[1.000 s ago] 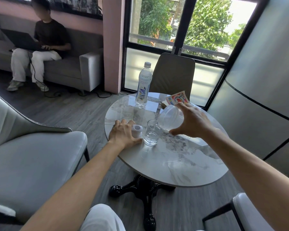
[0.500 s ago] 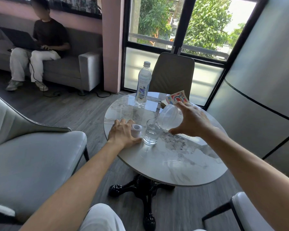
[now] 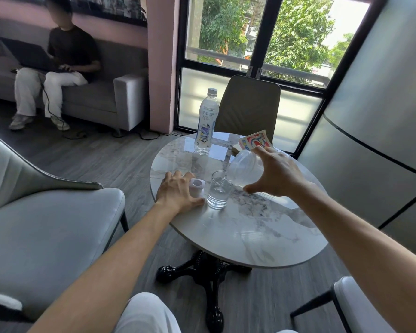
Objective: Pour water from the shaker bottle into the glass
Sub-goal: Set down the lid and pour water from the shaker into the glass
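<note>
Head view: little changed over last second. Right hand (image 3: 276, 175) keeps gripping shaker bottle (image 3: 244, 168), mouth tipped over glass (image 3: 219, 191) on surface (image 3: 262, 231). Thin stream falls; glass part-filled. Left hand (image 3: 175, 191) rests relaxed against white lid (image 3: 197, 185). Pour apparently ongoing.

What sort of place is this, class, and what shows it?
Likely a lounge or office break area: a round marble-topped pedestal table, a grey fabric sofa and a pale grey padded armchair.

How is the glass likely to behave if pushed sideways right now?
The glass looks short and wide with water in it, so it would probably slide rather than tip. It is clear and thin-walled, so likely fragile. The glossy table seems smooth, so the glass may skid easily.
</note>
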